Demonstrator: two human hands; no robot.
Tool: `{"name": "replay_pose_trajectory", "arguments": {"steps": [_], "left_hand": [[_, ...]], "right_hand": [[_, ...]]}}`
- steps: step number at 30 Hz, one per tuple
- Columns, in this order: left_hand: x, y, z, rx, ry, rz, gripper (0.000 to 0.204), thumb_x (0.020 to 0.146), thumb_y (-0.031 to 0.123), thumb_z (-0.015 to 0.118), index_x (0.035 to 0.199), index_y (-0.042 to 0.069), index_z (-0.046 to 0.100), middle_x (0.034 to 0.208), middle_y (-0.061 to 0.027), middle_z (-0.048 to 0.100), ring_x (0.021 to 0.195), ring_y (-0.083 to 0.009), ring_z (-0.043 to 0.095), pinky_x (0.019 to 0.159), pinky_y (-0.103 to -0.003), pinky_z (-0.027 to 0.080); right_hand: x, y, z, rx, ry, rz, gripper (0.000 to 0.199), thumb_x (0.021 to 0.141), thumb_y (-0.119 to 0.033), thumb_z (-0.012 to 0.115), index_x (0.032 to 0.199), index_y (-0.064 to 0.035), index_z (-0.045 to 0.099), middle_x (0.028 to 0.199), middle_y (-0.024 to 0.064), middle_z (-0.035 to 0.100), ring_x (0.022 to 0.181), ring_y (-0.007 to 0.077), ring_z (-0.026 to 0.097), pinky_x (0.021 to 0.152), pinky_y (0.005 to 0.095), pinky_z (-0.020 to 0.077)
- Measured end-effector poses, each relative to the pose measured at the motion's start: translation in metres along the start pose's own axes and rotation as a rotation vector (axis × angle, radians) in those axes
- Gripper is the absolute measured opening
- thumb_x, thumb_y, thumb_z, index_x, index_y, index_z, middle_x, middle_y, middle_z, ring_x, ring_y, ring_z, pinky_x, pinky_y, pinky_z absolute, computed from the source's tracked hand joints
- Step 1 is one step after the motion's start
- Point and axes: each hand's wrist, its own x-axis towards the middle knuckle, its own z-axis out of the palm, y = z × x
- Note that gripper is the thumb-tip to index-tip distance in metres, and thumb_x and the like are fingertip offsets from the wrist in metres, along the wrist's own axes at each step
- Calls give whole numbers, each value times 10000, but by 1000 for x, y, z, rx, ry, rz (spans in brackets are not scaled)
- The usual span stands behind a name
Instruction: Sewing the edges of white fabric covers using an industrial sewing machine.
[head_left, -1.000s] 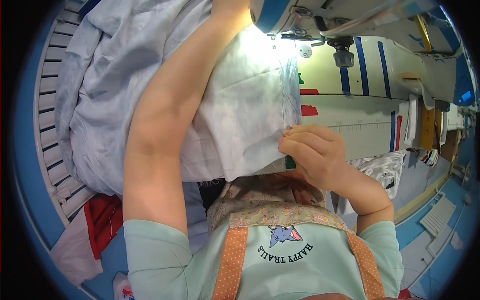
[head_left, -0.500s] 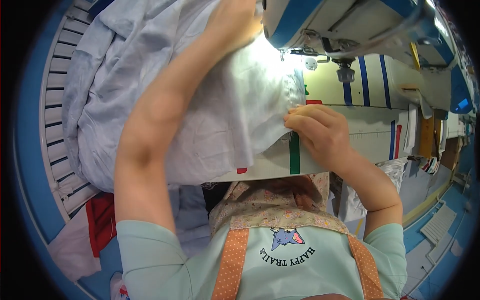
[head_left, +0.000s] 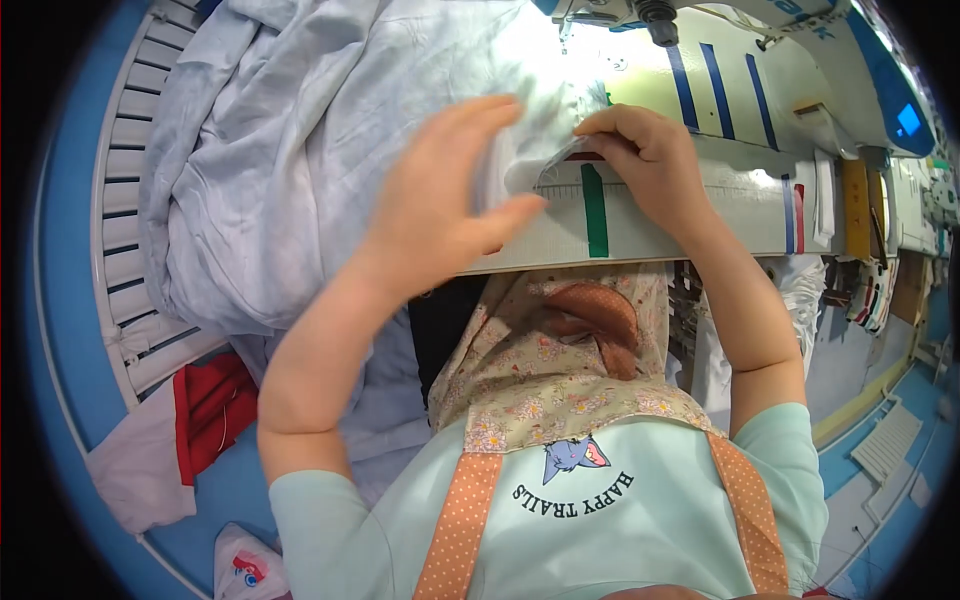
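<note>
Pale, whitish fabric [head_left: 270, 190] lies in a large gathered heap over the left of the sewing table [head_left: 700, 225]. My right hand [head_left: 645, 160] pinches the fabric's right edge between thumb and fingers, just in front of the sewing machine [head_left: 800, 40]. Above the cloth, near that edge, my left hand [head_left: 450, 190] hovers with thumb and fingers spread, slightly smeared by motion, holding nothing. A bright lamp washes out the cloth around the needle area, so the stitching there is hard to make out.
Green tape [head_left: 594, 210] and blue strips [head_left: 712, 88] mark the table, along with a printed ruler scale. A white slatted rack [head_left: 125, 260] borders the heap at the left. Red and white cloth [head_left: 205, 410] hangs below it. My flowered apron [head_left: 560, 340] meets the table's front edge.
My left hand has let go of the fabric by the machine and drawn back toward me, opening. My right hand keeps its pinch on the edge. The view has tilted, showing less of the machine head.
</note>
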Motion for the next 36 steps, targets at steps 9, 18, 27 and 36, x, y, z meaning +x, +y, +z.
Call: {"name": "replay_pose_trajectory", "arguments": {"steps": [9,18,27,36], "left_hand": [[28,-22,62,-18,110,76,70,758,136,669,748,68,660,704,-51,602,722,-267,559,663,-371,462],[27,-14,55,117,85,277,91,689,111,680,767,94,635,755,-34,548,763,-229,552,675,-354,465],[32,-17,40,304,-104,412,416,618,114,675,1023,99,583,1018,1,537,925,-186,533,754,-317,457],[41,-22,37,325,-199,323,525,619,167,681,1132,144,572,1180,0,530,1058,-189,495,820,-355,406]], "right_hand": [[-8,-2,-6,79,34,74,241,846,3,595,1083,-40,582,918,86,665,795,118,617,734,263,496],[-9,11,-3,-296,73,-514,266,671,23,678,921,-44,616,926,69,594,863,249,598,771,335,498],[-6,14,-8,-514,19,-658,171,682,-81,608,852,-62,601,943,60,604,938,255,609,812,344,511],[4,15,-15,-482,-68,-629,189,669,-99,618,854,-63,599,892,54,602,867,240,630,743,347,528]]}}
